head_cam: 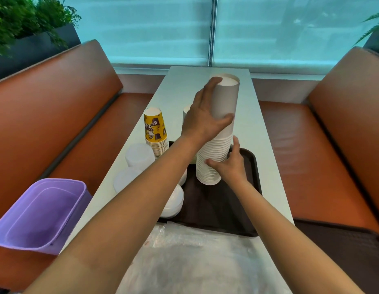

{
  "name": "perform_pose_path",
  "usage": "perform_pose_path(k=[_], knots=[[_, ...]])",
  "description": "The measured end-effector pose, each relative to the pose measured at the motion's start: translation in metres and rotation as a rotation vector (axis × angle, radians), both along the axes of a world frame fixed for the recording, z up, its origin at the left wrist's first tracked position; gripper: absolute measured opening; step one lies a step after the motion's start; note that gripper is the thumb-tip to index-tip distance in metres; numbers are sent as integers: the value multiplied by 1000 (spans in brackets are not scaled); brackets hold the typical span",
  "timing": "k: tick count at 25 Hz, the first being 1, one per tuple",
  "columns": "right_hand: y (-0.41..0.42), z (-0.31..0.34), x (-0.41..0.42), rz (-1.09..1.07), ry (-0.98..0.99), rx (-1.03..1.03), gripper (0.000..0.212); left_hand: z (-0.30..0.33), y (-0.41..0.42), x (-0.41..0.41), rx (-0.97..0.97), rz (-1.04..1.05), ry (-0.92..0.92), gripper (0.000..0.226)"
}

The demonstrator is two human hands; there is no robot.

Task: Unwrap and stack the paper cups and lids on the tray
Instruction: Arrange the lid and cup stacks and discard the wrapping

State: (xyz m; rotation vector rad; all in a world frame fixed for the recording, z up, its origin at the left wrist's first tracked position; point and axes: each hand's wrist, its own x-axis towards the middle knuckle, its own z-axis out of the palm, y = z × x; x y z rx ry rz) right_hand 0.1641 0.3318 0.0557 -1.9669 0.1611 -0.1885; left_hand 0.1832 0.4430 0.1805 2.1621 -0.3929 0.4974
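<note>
A tall stack of white paper cups (pixel 214 158), upside down, stands on the dark brown tray (pixel 216 213). My left hand (pixel 203 119) grips the upper part of the stack, fingers wrapped round the top cup. My right hand (pixel 231 162) holds the lower part of the stack from the right side. A shorter stack of yellow printed cups (pixel 155 132) stands upside down at the tray's far left corner. White lids (pixel 139 155) lie in piles left of the tray, and more white lids (pixel 173 200) sit on the tray's left edge, partly hidden by my left arm.
Crumpled clear plastic wrap (pixel 195 257) lies on the white table (pixel 269 166) near me. A purple bin (pixel 38 213) sits on the orange bench at left. Another dark tray (pixel 343 247) lies on the right bench. Another white cup stack shows behind my left hand.
</note>
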Motion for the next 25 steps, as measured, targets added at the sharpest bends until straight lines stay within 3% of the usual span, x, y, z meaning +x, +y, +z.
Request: perform_pose_path(k=[3, 19, 21, 23, 25], knots=[[-19, -3, 8, -22, -30, 20, 87, 0, -11, 11, -27, -22, -13, 73], [-58, -1, 62, -7, 7, -74, 97, -3, -36, 70, -6, -180, 12, 82], [-56, -4, 55, -57, -6, -86, 101, -9, -27, 68, -34, -111, -52, 73], [-49, -5, 37, -204, -96, -85, 84, -12, -13, 72, -32, 75, -102, 60], [-33, -7, 15, -256, -213, -55, 51, -11, 3, 77, 37, 242, -25, 53]])
